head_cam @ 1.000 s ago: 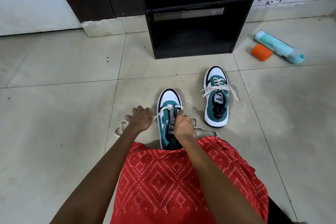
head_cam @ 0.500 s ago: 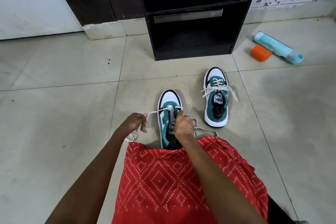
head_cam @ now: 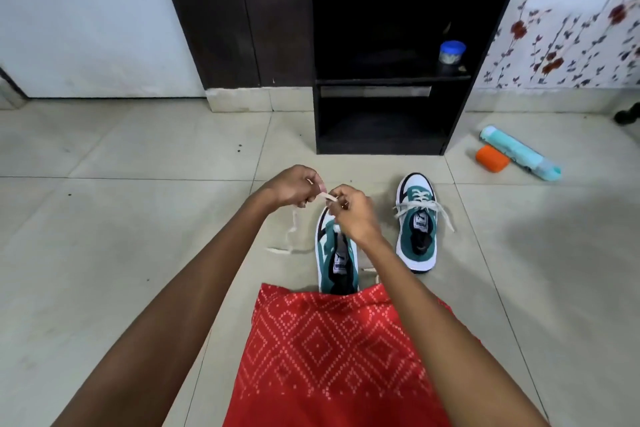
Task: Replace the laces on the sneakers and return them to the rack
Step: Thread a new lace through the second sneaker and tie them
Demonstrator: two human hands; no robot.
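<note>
While both hands work above the toe of the near teal-and-white low-top sneaker [head_cam: 337,255], the governing relation is how the flat off-white lace [head_cam: 328,197] lies.

Hands: my left hand [head_cam: 292,185] pinches the lace between thumb and fingertips. My right hand [head_cam: 355,217] pinches the same lace close beside it. A short span runs between them, roughly 9 to 3.

Lace: from my left hand the free tail drops toward 6 and ends on the pale tiled floor [head_cam: 138,253], at about 8 o'clock of the sneaker.

Sneaker: its long axis runs 12 to 6, with the toe at 12. The heel at 6 is tucked under the red diamond-patterned cloth [head_cam: 332,340] over my lap.

My right hand sits directly over the forward eyelets and hides them, so I cannot tell which row is reached. My left hand stands off at 10 o'clock of the shoe.

Judgement: the right hand is nearer the eyelets and better placed to feed the lace, with the left managing slack.

The second teal-and-white sneaker [head_cam: 417,236] lies parallel at 3 o'clock, apart, laced with loose ends. The black open-shelf rack [head_cam: 381,146] stands at 12, beyond both shoes, and neither shoe is on it.
</note>
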